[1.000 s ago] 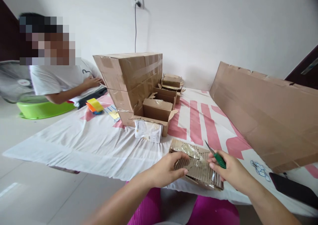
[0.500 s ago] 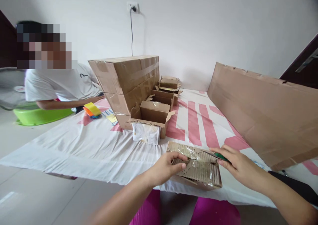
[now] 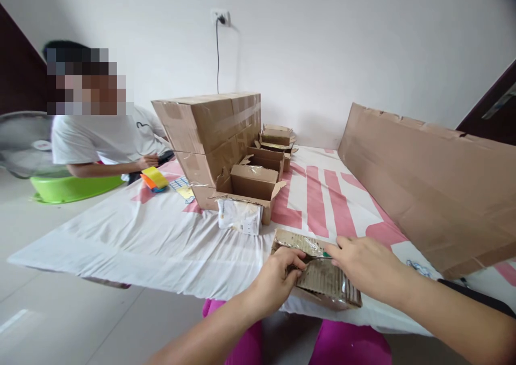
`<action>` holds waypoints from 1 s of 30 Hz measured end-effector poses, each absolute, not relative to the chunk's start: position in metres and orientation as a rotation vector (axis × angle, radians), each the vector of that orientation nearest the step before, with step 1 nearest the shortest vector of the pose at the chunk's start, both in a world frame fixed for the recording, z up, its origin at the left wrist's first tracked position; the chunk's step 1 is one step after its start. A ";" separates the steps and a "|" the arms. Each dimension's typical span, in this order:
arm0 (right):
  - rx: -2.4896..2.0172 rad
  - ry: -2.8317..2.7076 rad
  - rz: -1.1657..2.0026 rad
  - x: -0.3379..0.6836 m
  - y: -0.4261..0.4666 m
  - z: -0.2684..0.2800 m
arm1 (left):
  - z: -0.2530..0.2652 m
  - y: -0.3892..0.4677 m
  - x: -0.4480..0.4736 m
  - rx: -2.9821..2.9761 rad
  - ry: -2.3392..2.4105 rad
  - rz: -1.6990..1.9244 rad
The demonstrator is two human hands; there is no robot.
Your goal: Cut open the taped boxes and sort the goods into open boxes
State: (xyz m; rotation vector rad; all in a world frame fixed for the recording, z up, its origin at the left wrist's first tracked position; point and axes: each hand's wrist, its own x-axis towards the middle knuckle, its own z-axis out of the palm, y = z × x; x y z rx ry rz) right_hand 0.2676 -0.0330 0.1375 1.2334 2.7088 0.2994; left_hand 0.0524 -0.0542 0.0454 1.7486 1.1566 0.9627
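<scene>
A small cardboard box (image 3: 326, 279) lies in front of me at the cloth's near edge, its ribbed top partly covered with clear, wrinkled tape. My left hand (image 3: 280, 273) is closed at the middle seam, thumb and fingers pinching the box's flap edge. On the right side of the top, my right hand (image 3: 358, 260) grips a slim tool with a green part, which looks like a utility knife (image 3: 325, 255). Its tip lies at the seam close to my left fingers; most of it is hidden under my right hand.
Open cardboard boxes (image 3: 253, 187) stand in a row beside a stacked box wall (image 3: 217, 123). A white packet (image 3: 239, 217) leans on the nearest one. A large cardboard sheet (image 3: 427, 182) stands right. Tape rolls (image 3: 155, 178) lie left, near another person (image 3: 105, 144).
My right hand has moved left along the box top with the knife, closer to my left hand. My left fingers have curled in on the seam. The other person's hand has drawn back.
</scene>
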 end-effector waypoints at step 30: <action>1.453 2.442 0.373 0.292 -0.057 0.160 | 0.047 -0.054 0.061 1.733 1.064 0.893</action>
